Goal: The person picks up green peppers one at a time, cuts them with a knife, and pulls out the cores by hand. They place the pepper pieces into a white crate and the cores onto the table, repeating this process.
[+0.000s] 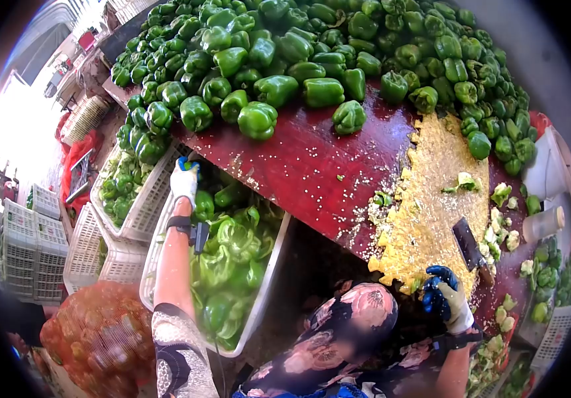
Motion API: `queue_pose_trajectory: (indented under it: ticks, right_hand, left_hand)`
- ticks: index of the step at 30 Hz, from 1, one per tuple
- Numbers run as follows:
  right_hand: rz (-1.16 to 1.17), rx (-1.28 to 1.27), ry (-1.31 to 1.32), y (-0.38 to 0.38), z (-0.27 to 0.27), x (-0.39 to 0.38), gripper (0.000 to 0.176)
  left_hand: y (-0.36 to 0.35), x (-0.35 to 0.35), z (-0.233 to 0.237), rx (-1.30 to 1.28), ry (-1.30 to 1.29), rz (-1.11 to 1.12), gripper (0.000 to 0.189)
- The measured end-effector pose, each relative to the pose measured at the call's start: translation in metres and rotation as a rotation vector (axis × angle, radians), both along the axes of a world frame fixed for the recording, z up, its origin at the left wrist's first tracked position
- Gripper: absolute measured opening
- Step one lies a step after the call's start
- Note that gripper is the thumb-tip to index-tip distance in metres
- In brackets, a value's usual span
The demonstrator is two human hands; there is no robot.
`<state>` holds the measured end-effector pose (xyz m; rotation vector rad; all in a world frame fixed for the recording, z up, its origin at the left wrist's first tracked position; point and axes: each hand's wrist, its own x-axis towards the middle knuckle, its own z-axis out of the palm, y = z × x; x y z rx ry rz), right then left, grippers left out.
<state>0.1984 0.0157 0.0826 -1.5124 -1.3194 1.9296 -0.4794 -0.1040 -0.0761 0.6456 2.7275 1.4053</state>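
Green peppers (229, 245), many of them cut open and hollow, are filling a white plastic crate (270, 275) that is standing against the near left edge of a red tabletop (279, 166). The person's left hand (185, 179), in a white glove with blue fingertips, is reaching to the crate's far end; whether it is gripping anything, one cannot tell. The right hand (446, 296), gloved in white and dark blue, is hovering half open, fingers loosely curled, over the near end of a yellow mat (438, 199). Seeds are coating this jagged-edged mat and are dotting the red surface beside it. A dark-bladed cleaver (468, 244) is lying on the mat's right side, just beyond the right hand, and pale pepper cores (498, 229) are scattering to its right. Whole peppers (299, 60) are heaping across the far side of the table, spilling down its right edge. Near that edge a clear container (543, 224) is lying on its side, and a white bucket (551, 162) is standing behind it. To the left, a bulging red net sack (103, 331) is sitting on the floor, more white crates (37, 249) are standing stacked, and strong light is flooding in.
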Motion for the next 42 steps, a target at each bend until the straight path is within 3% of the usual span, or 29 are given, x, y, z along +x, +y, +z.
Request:
queue_pose_trajectory:
  ticks: [3,7,9,15,17,18,19,21,22,23,24,25,27,28,29,31,32,33,35,37,38,39,41,42]
  right_hand:
    - [0.003,0.019,-0.001,-0.001,-0.004,0.003,0.031]
    - [0.030,0.043,0.005,-0.002,-0.001,0.003,0.031]
    - [0.031,0.031,0.034,-0.002,-0.003,0.004,0.031]
    - [0.055,0.020,0.175,-0.003,0.005,0.000,0.029]
    - [0.118,0.249,0.189,-0.001,0.004,-0.012,0.037]
    - [0.037,0.319,0.228,-0.004,0.018,-0.029,0.041]
    - [0.105,0.441,0.039,-0.009,0.046,-0.044,0.046]
    - [0.237,0.915,0.135,-0.008,0.070,-0.068,0.056]
    - [0.263,0.871,0.071,-0.019,0.097,-0.074,0.065]
    - [0.349,1.140,-0.081,-0.008,0.075,-0.071,0.071]
    - [0.383,1.075,0.081,-0.014,0.093,-0.076,0.071]
    - [0.413,1.006,0.132,-0.007,0.075,-0.078,0.063]
    - [0.298,0.709,0.462,-0.010,0.070,-0.066,0.054]
    - [0.188,0.710,0.530,-0.013,0.068,-0.056,0.048]
    - [0.170,0.721,0.531,-0.014,0.063,-0.049,0.048]
    - [-0.003,0.544,0.709,-0.016,0.047,-0.036,0.047]
    - [-0.043,0.562,0.694,-0.011,0.032,-0.031,0.048]
    - [-0.016,0.694,0.548,-0.003,0.015,-0.024,0.054]
    - [0.102,1.060,-0.074,0.018,-0.004,0.001,0.064]
    - [-0.020,1.015,-0.523,0.028,0.012,0.031,0.065]
    - [-0.060,0.990,-0.646,0.043,0.010,0.054,0.060]
    - [-0.095,0.958,-0.768,0.055,0.008,0.076,0.055]
    - [-0.032,0.854,-1.027,0.061,0.011,0.113,0.046]
    - [0.034,0.773,-1.071,0.060,0.011,0.123,0.034]
  left_hand:
    - [-0.022,0.011,0.020,0.463,-0.517,-0.017,0.032]
    - [-0.062,0.014,0.043,0.896,-0.545,-0.125,0.039]
    - [-0.080,0.028,0.062,0.965,-0.618,-0.269,0.049]
    - [-0.058,0.165,0.145,0.864,-0.606,-0.602,0.086]
    - [-0.032,0.214,0.171,0.819,-0.566,-0.723,0.093]
    - [-0.023,0.233,0.179,0.670,-0.568,-0.798,0.095]
    - [-0.014,0.255,0.194,0.521,-0.557,-0.872,0.097]
    - [0.009,0.316,0.223,0.508,-0.540,-1.039,0.096]
    - [0.017,0.340,0.230,0.452,-0.493,-1.121,0.098]
    - [0.024,0.361,0.237,0.393,-0.441,-1.196,0.101]
    - [0.028,0.384,0.248,0.360,-0.397,-1.271,0.100]
    - [0.031,0.404,0.252,0.309,-0.137,-1.288,0.101]
    - [0.036,0.432,0.255,0.401,-0.236,-1.272,0.102]
    - [0.035,0.445,0.264,0.339,-0.294,-1.213,0.103]
    - [0.043,0.449,0.248,0.427,-0.390,-1.219,0.091]
    - [0.059,0.451,0.223,0.202,-0.102,-1.309,0.071]
    - [0.067,0.459,0.202,0.209,-0.172,-1.222,0.053]
    - [0.074,0.467,0.199,0.209,-0.170,-1.264,0.053]
    - [0.091,0.480,0.195,-0.065,0.188,-1.140,0.047]
    - [0.107,0.481,0.163,-0.090,0.316,-1.177,0.055]
    - [0.098,0.497,0.187,-0.221,0.137,-1.190,0.057]
    - [0.106,0.496,0.151,-0.151,0.449,-1.130,0.057]
    - [0.108,0.518,0.150,-0.333,0.415,-1.126,0.056]
    - [0.105,0.527,0.149,-0.281,0.412,-1.076,0.059]
